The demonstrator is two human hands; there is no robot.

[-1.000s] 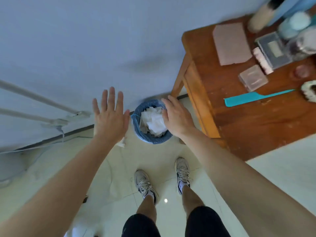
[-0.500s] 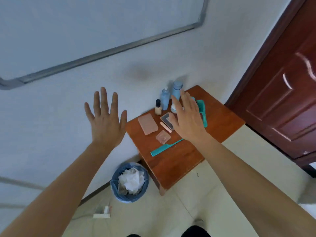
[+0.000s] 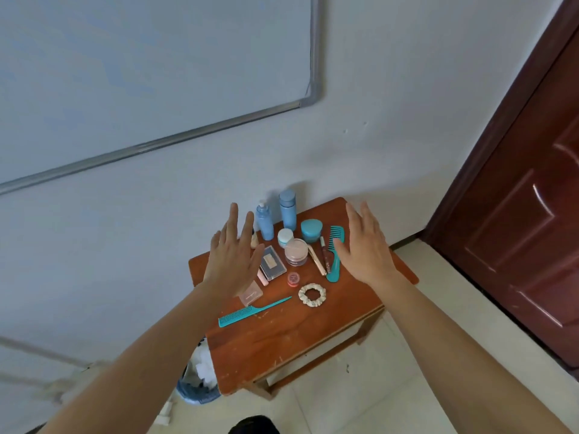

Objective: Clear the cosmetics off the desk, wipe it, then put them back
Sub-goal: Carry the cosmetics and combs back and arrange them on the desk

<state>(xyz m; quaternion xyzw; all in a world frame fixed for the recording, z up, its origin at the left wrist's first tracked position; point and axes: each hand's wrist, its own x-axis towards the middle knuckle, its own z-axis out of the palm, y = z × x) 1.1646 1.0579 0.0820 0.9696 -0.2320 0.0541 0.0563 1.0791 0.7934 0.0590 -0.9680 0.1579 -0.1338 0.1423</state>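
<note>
Hovering over the wooden bench (image 3: 300, 336), the left hand (image 3: 233, 261) and right hand (image 3: 365, 249) were both spread, fingers straight, holding nothing. On the bench top a blue pump bottle (image 3: 264, 222) and a taller blue bottle (image 3: 287, 209) stood by the wall, a teal jar (image 3: 311, 230) and a pink jar (image 3: 295, 252) before them. A grey compact (image 3: 273, 266) lay just beside the left hand, a wide-tooth comb (image 3: 335, 255) just beside the right. A tail comb (image 3: 250, 312) and scrunchie (image 3: 312, 295) lay nearer the front.

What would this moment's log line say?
left hand: open, empty | right hand: open, empty | brown wooden desk: cosmetics on top
</note>
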